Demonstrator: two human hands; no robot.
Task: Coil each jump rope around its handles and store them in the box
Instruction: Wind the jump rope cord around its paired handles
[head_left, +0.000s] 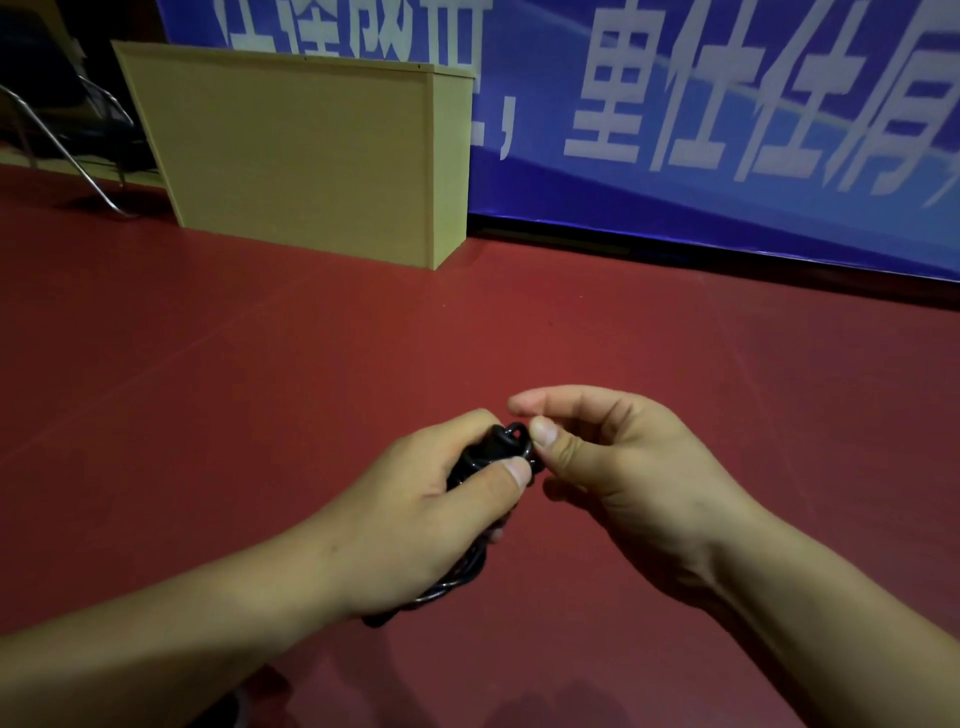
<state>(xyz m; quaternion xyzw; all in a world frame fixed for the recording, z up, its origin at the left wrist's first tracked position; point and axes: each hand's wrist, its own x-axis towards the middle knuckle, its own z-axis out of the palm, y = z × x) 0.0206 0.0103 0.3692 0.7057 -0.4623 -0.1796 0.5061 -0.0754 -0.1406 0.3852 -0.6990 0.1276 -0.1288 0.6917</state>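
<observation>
Low in the frame, centre: left hand (415, 499) grips a black coiled jump rope (493, 452), fingers curled round the bundle, thumb pressed on top; loops hang below the palm. Right hand (623, 467) pinches a rope loop at the bundle's top between thumb and forefinger. Red floor (260, 389) beneath. Upper left: tan wooden cabinet (311, 156); blue banner (727, 130) behind, upper right.

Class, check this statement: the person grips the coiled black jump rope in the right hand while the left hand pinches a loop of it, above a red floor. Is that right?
Not quite: the hands are swapped. In the head view the left hand grips the coiled black jump rope, while the right hand pinches a loop of it, above the red floor.
</observation>
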